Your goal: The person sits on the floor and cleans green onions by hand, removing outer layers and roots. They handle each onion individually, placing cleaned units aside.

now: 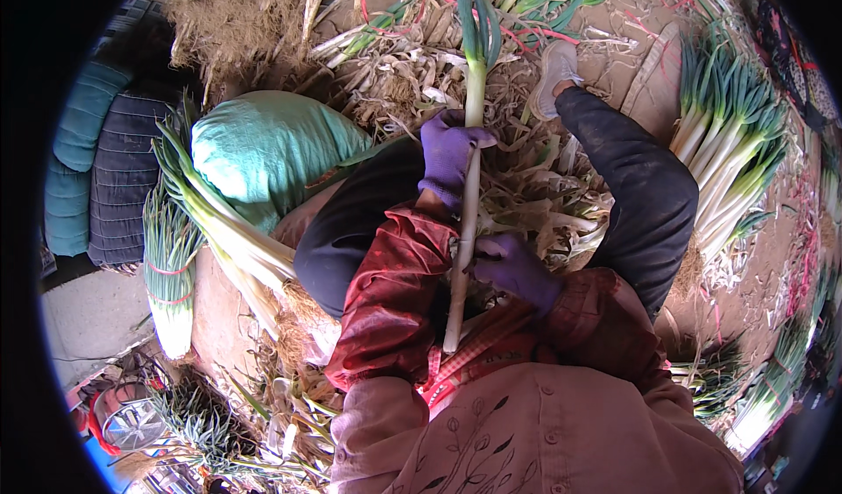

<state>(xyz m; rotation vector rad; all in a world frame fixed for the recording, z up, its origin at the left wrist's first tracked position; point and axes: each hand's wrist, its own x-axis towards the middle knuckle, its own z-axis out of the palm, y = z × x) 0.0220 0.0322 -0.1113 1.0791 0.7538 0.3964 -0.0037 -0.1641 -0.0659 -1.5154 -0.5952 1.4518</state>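
Note:
A long green onion stretches away from my lap, white shank towards me and green leaves at the far end. My left hand, in a purple knit glove, is wrapped around its upper shank just below the leaves. Lower down, my right hand, gloved alike, has its fingers curled against the side of the shank. Whether those fingers pinch anything is hard to make out. The shank's near end looks pale and bears no root tuft. Dry peeled skins litter the ground between my legs.
Several green onions with roots lean beside my left leg, near a stuffed green sack. A tied bundle stands farther left. Trimmed onions are piled right of my knee. Unpeeled rooted stalks lie at far left, red twine ahead.

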